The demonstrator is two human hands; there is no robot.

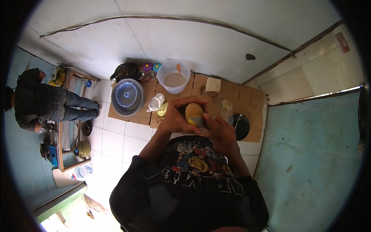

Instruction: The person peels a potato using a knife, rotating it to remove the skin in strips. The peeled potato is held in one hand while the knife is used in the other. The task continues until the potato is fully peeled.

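In front of my chest, my left hand (174, 116) curls around a brown oval item (194, 111), which looks like a potato or similar produce. Its lower side shows a yellow patch and a grey, flat-looking area; whether the grey is a blade cannot be told. My right hand (222, 134) is at the right side of the item, its fingertips against or very close to it. The right palm is hidden, so a tool inside it cannot be made out. Beneath the hands lie flattened cardboard sheets (200, 79) on the tiled floor.
On the cardboard are a grey basin (114, 100) with a fluted ring mould (121, 94), a translucent tub (174, 87), a pale block (213, 85), plastic bags (156, 102) and a black plate (245, 132) with a spoon. Another person (43, 100) stands at a wooden rack (60, 145) on the left.
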